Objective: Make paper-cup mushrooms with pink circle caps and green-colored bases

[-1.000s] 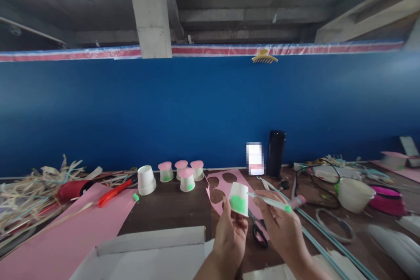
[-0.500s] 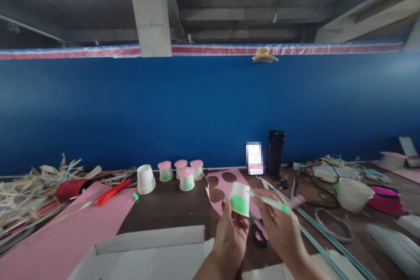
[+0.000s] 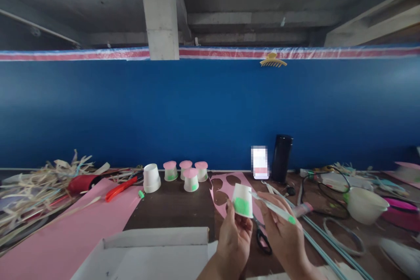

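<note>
A white paper cup with a green patch near its rim is held upside down and slightly tilted by my left hand. In my right hand is a white marker with a green end, its tip at the cup's right side. Whether the tip touches the cup is hard to tell. Behind the cup lies a pink sheet with round holes cut in it. Black-handled scissors lie between my hands, partly hidden. A green marker cap rests to the left.
Several cups with pink discs stand behind, beside stacked white cups. A white box lid is in front. A phone and black flask stand at the wall. Rods and a white bowl lie right.
The view has swung slightly left, so everything appears shifted right. Both hands keep the cup and marker in nearly the same pose.
</note>
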Motion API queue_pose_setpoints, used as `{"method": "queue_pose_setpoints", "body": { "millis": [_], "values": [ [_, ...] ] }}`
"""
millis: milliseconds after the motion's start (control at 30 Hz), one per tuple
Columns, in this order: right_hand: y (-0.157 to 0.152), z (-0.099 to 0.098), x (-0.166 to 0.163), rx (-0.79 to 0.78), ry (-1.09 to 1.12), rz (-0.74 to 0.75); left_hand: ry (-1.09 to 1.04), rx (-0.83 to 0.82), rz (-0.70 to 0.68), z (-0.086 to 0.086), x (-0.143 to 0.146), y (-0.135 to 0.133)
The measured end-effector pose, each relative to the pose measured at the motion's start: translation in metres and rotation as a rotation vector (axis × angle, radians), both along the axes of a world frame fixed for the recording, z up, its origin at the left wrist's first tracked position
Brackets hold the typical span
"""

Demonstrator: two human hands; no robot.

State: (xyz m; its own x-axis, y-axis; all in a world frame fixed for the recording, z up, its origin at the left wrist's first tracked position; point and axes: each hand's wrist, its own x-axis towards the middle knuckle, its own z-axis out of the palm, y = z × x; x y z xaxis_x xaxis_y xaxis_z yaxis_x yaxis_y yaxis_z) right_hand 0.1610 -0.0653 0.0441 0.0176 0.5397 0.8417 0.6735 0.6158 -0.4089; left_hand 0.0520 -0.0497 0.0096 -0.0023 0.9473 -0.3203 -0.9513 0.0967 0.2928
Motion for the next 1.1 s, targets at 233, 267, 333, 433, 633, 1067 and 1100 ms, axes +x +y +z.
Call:
{"method": "queue_pose_setpoints", "body": {
  "millis": [233,267,333,433,633,1067,1100],
  "values": [
    [0.0026,-0.0003,-0.0027,-0.020,-0.005,0.025,0.003,-0.017,0.001,0.0019,-0.0010,-0.0002],
    [0.0029,-0.0006,-0.0025,-0.019,-0.005,0.022,0.001,-0.012,-0.005,0.0019,-0.0012,-0.0005],
    [0.0036,-0.0013,-0.0024,-0.019,-0.005,0.017,0.001,0.002,-0.013,0.0020,-0.0015,-0.0009],
    [0.0047,-0.0023,-0.0028,-0.026,-0.002,0.015,0.008,0.010,-0.011,0.0022,-0.0016,-0.0009],
    [0.0055,-0.0031,-0.0032,-0.038,-0.008,0.014,0.023,-0.017,-0.008,0.0017,-0.0002,0.0000],
    [0.0044,-0.0020,-0.0024,-0.048,0.012,0.004,0.012,-0.001,-0.021,0.0025,-0.0008,-0.0010],
    [0.0041,-0.0021,-0.0024,-0.054,0.013,0.004,0.014,-0.004,-0.017,0.0025,-0.0007,-0.0008]
  ]
}}
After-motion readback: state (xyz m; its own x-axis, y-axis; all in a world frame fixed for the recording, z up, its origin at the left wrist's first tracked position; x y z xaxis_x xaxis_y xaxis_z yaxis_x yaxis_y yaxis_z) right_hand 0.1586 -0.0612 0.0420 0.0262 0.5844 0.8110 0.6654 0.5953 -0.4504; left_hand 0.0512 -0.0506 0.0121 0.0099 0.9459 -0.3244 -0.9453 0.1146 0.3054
